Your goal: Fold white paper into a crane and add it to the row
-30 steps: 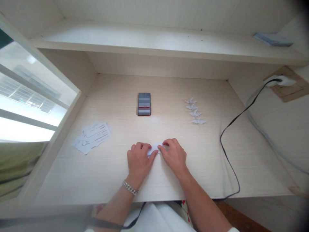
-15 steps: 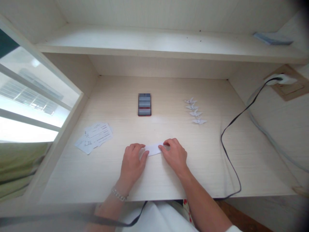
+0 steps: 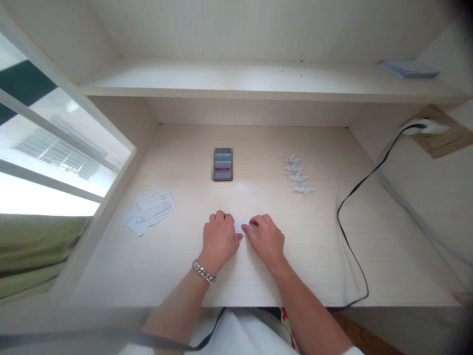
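Note:
A small piece of folded white paper [image 3: 238, 228] lies low on the desk between my hands, mostly covered by them. My left hand [image 3: 220, 239], with a silver chain bracelet at its wrist, has its fingers curled over the paper's left part and the thumb at its near edge. At the right end, my right hand [image 3: 266, 241] pinches the paper between thumb and fingers. Several small folded paper cranes [image 3: 297, 177] stand in a column farther back, to the right of my hands.
Printed paper sheets [image 3: 155, 207] overlap on the left of the desk [image 3: 185, 291]. A blurred-out dark rectangular object [image 3: 223, 164] lies behind my hands. On the right, a black cable [image 3: 347, 236] runs from a wall socket [image 3: 439, 133]. A shelf [image 3: 236, 79] spans above.
My left hand has slid right along the paper, closer to my right hand, and now covers more of it. My right hand holds nearly the same place. The view has shifted slightly.

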A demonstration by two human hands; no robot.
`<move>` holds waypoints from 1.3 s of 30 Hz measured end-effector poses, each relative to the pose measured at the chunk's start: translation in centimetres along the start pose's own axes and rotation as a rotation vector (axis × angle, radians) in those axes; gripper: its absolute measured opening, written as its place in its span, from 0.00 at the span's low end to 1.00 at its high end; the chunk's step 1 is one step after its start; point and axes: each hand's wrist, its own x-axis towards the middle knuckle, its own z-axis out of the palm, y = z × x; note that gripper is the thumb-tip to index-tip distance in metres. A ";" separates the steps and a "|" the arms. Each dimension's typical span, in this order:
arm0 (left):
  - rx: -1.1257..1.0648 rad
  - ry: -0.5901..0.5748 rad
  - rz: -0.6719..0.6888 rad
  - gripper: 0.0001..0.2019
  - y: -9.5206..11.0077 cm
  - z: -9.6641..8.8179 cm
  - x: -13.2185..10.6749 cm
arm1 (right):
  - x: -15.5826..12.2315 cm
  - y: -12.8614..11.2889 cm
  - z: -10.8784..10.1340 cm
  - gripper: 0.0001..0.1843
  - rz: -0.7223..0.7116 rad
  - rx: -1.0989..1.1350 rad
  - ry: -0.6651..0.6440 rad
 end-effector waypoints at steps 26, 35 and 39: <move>-1.277 -0.024 -0.020 0.13 -2.7 -1.2 0.6 | 2.7 -2.4 -1.6 0.13 -0.026 1.159 -0.288; -1.425 -0.036 -0.029 0.15 -4.9 -0.2 3.8 | 5.3 -4.3 0.5 0.15 0.017 1.263 -0.122; -1.402 -0.031 -0.044 0.14 -5.7 0.8 3.8 | 5.0 -4.2 1.2 0.14 -0.012 1.157 -0.093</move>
